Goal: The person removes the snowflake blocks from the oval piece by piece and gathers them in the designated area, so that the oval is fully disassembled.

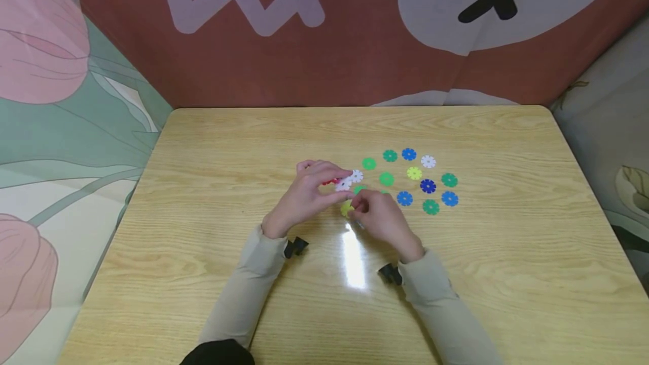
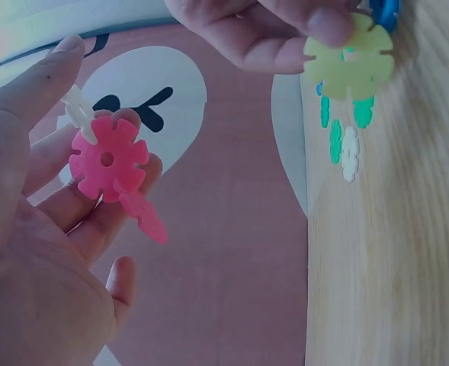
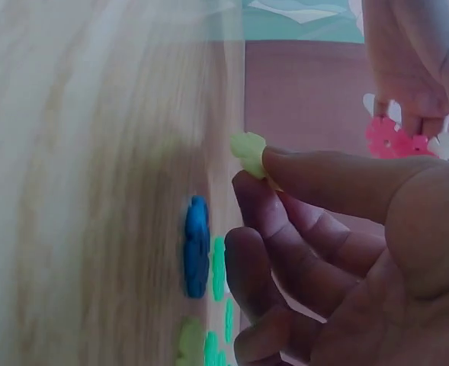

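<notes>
My left hand is raised over the table and holds a small chain of notched plastic discs. In the left wrist view the chain shows a pink disc slotted to a second pink disc and a white disc, lying against the curled fingers. Just to the right, my right hand pinches a pale yellow disc between thumb and forefinger by its edge. The yellow disc faces the left wrist camera flat on, apart from the chain.
Loose discs lie on the wooden table, mostly to the right of the hands: several green ones, several blue ones, a white one and a yellow one. A printed cloth wall stands behind the table's far edge.
</notes>
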A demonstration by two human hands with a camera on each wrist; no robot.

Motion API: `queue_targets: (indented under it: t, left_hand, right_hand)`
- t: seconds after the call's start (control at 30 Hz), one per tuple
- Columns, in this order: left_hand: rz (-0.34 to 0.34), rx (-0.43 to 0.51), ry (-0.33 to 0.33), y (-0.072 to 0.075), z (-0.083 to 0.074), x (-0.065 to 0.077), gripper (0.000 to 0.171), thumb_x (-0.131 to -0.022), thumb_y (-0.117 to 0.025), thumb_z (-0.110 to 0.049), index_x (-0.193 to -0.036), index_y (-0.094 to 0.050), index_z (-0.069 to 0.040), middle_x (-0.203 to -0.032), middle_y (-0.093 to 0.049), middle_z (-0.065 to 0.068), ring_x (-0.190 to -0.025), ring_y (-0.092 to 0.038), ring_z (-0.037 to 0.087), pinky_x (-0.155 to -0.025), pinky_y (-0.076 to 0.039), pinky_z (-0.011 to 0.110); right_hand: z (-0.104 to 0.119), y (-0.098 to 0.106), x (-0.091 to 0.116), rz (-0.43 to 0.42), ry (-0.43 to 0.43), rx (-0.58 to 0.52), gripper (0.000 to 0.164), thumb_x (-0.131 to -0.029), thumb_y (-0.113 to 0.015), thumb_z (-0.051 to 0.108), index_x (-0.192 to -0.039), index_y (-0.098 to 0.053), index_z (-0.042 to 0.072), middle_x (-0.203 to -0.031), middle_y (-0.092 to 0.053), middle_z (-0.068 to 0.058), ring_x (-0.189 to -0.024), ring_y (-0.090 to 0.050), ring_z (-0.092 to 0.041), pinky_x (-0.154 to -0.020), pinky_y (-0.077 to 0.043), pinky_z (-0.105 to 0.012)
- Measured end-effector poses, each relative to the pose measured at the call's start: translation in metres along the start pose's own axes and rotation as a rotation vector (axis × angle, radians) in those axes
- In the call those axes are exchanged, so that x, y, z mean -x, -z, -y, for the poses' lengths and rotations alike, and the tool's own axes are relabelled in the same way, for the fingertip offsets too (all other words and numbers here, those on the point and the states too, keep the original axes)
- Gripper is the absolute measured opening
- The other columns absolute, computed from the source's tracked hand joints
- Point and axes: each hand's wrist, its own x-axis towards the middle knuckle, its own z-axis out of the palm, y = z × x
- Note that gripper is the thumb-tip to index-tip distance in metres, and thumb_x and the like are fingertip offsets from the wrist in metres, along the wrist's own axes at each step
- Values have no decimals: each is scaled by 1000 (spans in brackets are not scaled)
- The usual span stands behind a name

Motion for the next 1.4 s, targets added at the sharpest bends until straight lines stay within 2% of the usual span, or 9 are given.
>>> queue_targets:
  t: [0.4,0.73,0.83,1.0,1.1,1.23,1.33,1.4]
  left_hand:
    - [-8,7,-23,-1,0,0,40,-73,-84,-18,-110,-72,-7,-103,-72,2,-99,-60,14,-95,-26,42]
    - [-3,11,-19,-1,0,1,40,-73,-84,-17,-110,-72,-7,-103,-72,2,-100,-60,14,-97,-26,44]
    - [-2,8,-21,-1,0,1,40,-74,-84,-19,-110,-72,-6,-103,-72,2,-100,-60,14,-96,-26,43]
    - [0,3,-20,-2,1,1,41,-73,-84,-22,-109,-72,-7,-103,-72,1,-100,-60,14,-93,-26,40]
    - [2,-8,-21,-2,0,1,41,-73,-85,-24,-109,-72,-8,-101,-72,1,-100,-60,13,-93,-26,39]
    - [-1,-36,-30,-3,0,0,41,-72,-85,-25,-107,-73,-8,-94,-71,-1,-94,-59,12,-88,-26,37]
    - [-4,-73,-50,-4,0,0,42,-70,-85,-26,-106,-73,-6,-89,-70,-1,-90,-58,12,-84,-25,37]
    - [-4,-107,-70,-5,0,0,43,-70,-85,-28,-106,-74,-6,-89,-70,-1,-90,-58,13,-83,-26,38]
  right_hand:
    - [4,-9,1,3,23,56,7,-86,-70,18,-83,-66,14,-74,-62,1,-66,-55,-14,-62,-46,-26]
    - [3,-10,0,4,28,16,8,-85,-70,14,-89,-67,8,-76,-63,-2,-68,-55,-14,-64,-47,-27]
    - [2,-9,0,11,40,13,10,-87,-68,15,-93,-69,7,-76,-63,-1,-67,-55,-14,-63,-47,-26]
    - [0,-3,1,6,59,-6,18,-96,-57,18,-95,-70,6,-67,-59,-1,-54,-48,-12,-51,-42,-23]
    - [0,3,1,-64,75,-58,23,-99,-52,20,-96,-70,5,-68,-60,-6,-52,-47,-14,-49,-40,-24]
    - [3,12,1,-150,74,-228,32,-102,-47,29,-103,-69,6,-84,-68,-12,-67,-61,-23,-60,-51,-29]
    - [5,16,2,-161,60,-351,39,-102,-45,38,-105,-68,7,-92,-70,-11,-80,-65,-26,-71,-56,-37]
    - [7,18,2,-149,59,-400,40,-101,-47,40,-106,-67,6,-95,-69,-12,-83,-65,-25,-75,-57,-41]
